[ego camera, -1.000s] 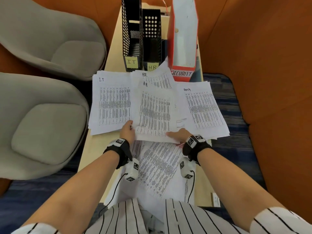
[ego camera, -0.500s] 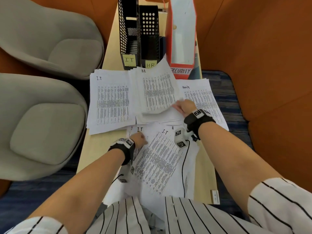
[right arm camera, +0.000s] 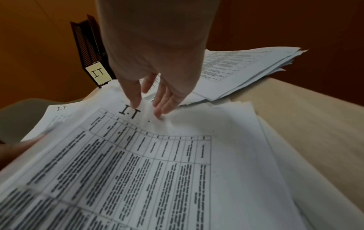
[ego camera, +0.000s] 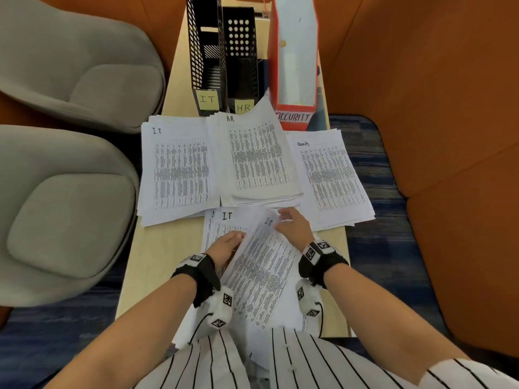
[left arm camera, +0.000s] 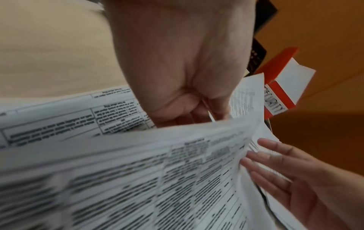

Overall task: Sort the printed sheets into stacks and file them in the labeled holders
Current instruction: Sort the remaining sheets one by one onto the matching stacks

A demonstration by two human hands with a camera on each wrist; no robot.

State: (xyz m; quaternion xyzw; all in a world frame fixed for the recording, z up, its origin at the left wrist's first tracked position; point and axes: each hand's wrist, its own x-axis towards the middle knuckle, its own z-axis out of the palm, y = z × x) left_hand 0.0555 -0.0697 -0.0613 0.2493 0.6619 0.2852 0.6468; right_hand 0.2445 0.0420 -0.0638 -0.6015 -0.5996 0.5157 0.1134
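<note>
Just near side of IT stack (ego camera: 179, 175), unsorted pile; top I.T sheet (ego camera: 264, 273) runs long axis away from me. My left hand (ego camera: 224, 248) pinches its left edge, my right hand (ego camera: 292, 228) fingers spread flat on far corner; IT stack lies far-left, left hand nearer

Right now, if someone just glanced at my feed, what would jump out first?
Three sorted paper stacks headed I.T, HR and Security fan across the middle of the table, below the IT holder, HR holder and red Security holder. Nearer, the left hand lifts an I.T sheet by its left edge while the right hand fingers its top.
</note>
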